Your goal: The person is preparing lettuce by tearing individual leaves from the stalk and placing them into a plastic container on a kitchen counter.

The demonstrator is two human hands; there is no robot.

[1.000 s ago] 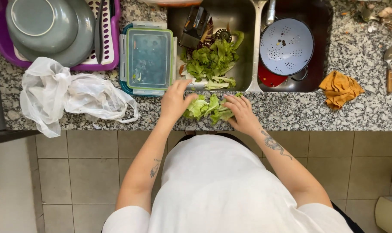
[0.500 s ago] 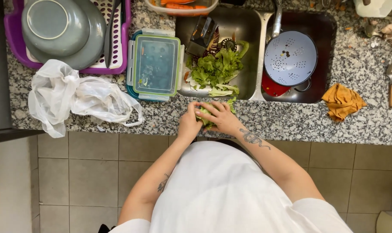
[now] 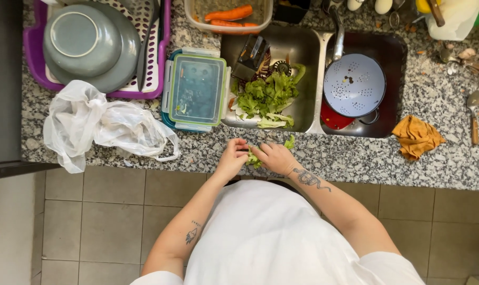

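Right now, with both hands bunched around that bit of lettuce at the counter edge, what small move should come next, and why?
Probably carry the lettuce piece forward to the pile of lettuce leaves in the left sink basin. The left hand and right hand pinch it together on the granite counter, close to the front edge, and the other greens lie just ahead.

We see a crumpled white plastic bag [image 3: 105,124] at left centre of the frame, a rectangular clear container with a green-rimmed lid [image 3: 196,91] just right of it, and a clear tub holding carrots [image 3: 228,15] at top centre.
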